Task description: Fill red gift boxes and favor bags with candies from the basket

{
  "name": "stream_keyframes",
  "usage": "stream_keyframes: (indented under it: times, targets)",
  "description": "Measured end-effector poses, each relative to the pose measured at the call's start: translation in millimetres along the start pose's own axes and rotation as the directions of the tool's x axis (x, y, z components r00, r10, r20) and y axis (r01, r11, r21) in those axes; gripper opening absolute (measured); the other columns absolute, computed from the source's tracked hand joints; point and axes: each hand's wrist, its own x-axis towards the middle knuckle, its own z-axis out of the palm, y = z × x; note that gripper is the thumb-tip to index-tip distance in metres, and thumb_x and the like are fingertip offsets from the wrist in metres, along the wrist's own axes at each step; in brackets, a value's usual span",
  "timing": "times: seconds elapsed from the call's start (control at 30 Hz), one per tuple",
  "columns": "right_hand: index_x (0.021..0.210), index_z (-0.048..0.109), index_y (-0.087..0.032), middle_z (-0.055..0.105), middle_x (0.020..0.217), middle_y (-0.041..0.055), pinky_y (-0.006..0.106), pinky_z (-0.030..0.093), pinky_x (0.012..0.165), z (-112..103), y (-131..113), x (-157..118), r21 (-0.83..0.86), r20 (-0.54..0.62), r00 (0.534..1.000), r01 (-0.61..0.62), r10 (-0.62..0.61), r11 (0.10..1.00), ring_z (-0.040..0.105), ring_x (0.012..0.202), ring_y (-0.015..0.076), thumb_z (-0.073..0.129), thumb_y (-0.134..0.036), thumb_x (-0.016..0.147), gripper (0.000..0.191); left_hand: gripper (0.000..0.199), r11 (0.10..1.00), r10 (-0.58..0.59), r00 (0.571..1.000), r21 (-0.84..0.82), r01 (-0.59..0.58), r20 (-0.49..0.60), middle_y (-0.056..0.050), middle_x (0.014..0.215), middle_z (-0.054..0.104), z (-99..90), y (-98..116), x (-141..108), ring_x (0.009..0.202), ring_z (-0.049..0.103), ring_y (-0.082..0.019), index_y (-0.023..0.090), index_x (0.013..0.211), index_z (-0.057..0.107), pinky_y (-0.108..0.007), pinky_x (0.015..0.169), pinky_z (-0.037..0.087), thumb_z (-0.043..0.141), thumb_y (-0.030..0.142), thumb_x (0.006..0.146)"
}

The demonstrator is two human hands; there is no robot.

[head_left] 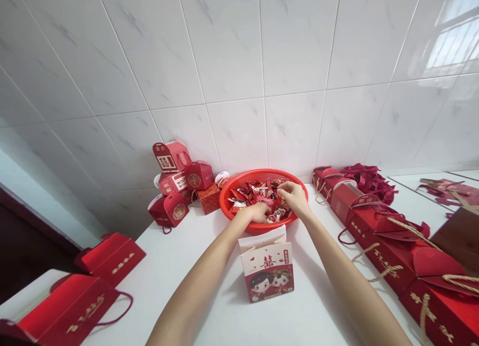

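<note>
Wrapped candies, mostly red, lie in a red plastic basket near the wall. My left hand reaches down among the candies at the basket's front; its fingertips are hidden. Over the right side of the basket is my right hand, thumb and forefinger pressed together, anything between them too small to make out. Between my forearms stands a white and pink box with two cartoon figures, upright on the white table, its top flaps open.
Small red boxes are piled at the back left, with larger red boxes at the left edge. A row of red boxes with rope handles runs down the right, beside dark red ribbons. A tiled wall closes the back.
</note>
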Motion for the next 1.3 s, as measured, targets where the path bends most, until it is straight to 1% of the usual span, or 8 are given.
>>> stream_keyframes:
  times: [0.23,0.43,0.57,0.77,0.93,1.07,1.17,1.3]
  targets:
    - [0.073,0.065,-0.019,0.073,0.082,0.0049,0.032,0.051,0.078,-1,-1,0,0.020,0.009,1.000,0.021,-0.021,1.000,0.068,0.081,0.0209,0.057,-0.029,0.072,0.013,0.044,0.977,0.005,0.971,-0.207,-0.056,-0.238,-0.006,0.099,0.073,1.0,4,-7,0.080,0.067,-0.023,0.016,0.115,0.066,-0.029,0.070,0.050,0.070,0.021,0.072]
    - [0.084,0.067,-0.018,0.073,0.083,0.0065,0.030,0.051,0.069,2,0,0,0.068,0.123,0.991,0.047,-0.055,0.997,0.068,0.079,0.0205,0.062,-0.048,0.077,0.032,0.038,0.937,0.051,0.865,-0.276,-0.214,-0.499,-0.009,0.116,0.072,-3.9,5,-6,0.106,0.065,-0.026,0.015,0.117,0.066,-0.032,0.093,0.049,0.067,0.020,0.079]
    - [0.089,0.064,-0.018,0.071,0.075,0.0039,0.028,0.050,0.061,4,3,-1,0.108,0.204,0.977,0.040,-0.061,0.993,0.066,0.070,0.0187,0.068,-0.044,0.071,0.032,0.038,0.928,0.037,0.843,-0.294,-0.227,-0.536,-0.009,0.114,0.073,-3.4,3,-6,0.104,0.067,-0.026,0.015,0.114,0.067,-0.033,0.092,0.051,0.070,0.021,0.077]
    - [0.083,0.059,-0.019,0.070,0.081,0.0038,0.028,0.051,0.065,1,9,3,0.104,0.054,0.998,0.026,-0.032,0.994,0.065,0.074,0.0179,0.062,-0.029,0.070,0.017,0.055,0.951,-0.055,0.824,-0.282,-0.129,-0.563,-0.012,0.138,0.061,-3.4,7,-9,0.128,0.056,-0.028,0.017,0.130,0.059,-0.035,0.106,0.044,0.072,0.021,0.077]
    - [0.087,0.056,-0.019,0.071,0.090,0.0069,0.029,0.053,0.064,2,13,6,0.100,-0.031,0.999,-0.004,0.007,0.995,0.067,0.072,0.0177,0.057,-0.031,0.075,0.016,0.040,0.975,-0.110,0.872,-0.223,0.001,-0.478,-0.013,0.126,0.069,-5.4,8,-11,0.115,0.064,-0.028,0.014,0.120,0.067,-0.035,0.100,0.047,0.060,0.012,0.081]
    - [0.104,0.057,-0.020,0.070,0.112,0.0094,0.032,0.055,0.076,3,13,6,0.079,-0.043,0.999,0.001,0.003,0.997,0.069,0.081,0.0172,0.060,-0.028,0.076,0.029,0.030,0.981,-0.027,0.971,-0.192,-0.020,-0.239,-0.007,0.099,0.077,-1.2,6,-11,0.089,0.072,-0.026,0.017,0.105,0.074,-0.031,0.081,0.054,0.068,0.020,0.076]
    - [0.106,0.061,-0.020,0.069,0.118,0.0093,0.033,0.055,0.075,3,12,4,0.041,-0.023,1.000,-0.002,0.003,0.999,0.068,0.080,0.0173,0.063,-0.024,0.073,0.034,0.039,0.990,0.043,0.998,-0.133,-0.049,-0.053,-0.007,0.114,0.074,2.0,3,-8,0.101,0.069,-0.024,0.019,0.114,0.070,-0.029,0.088,0.052,0.067,0.019,0.075]
    - [0.090,0.066,-0.019,0.073,0.101,0.0066,0.031,0.055,0.071,3,10,2,0.003,0.021,1.000,0.003,-0.003,1.000,0.069,0.079,0.0186,0.061,-0.024,0.073,0.018,0.044,0.996,0.015,1.000,-0.087,-0.015,-0.003,-0.008,0.120,0.071,2.0,0,-2,0.107,0.066,-0.026,0.020,0.113,0.068,-0.030,0.090,0.051,0.066,0.016,0.069]
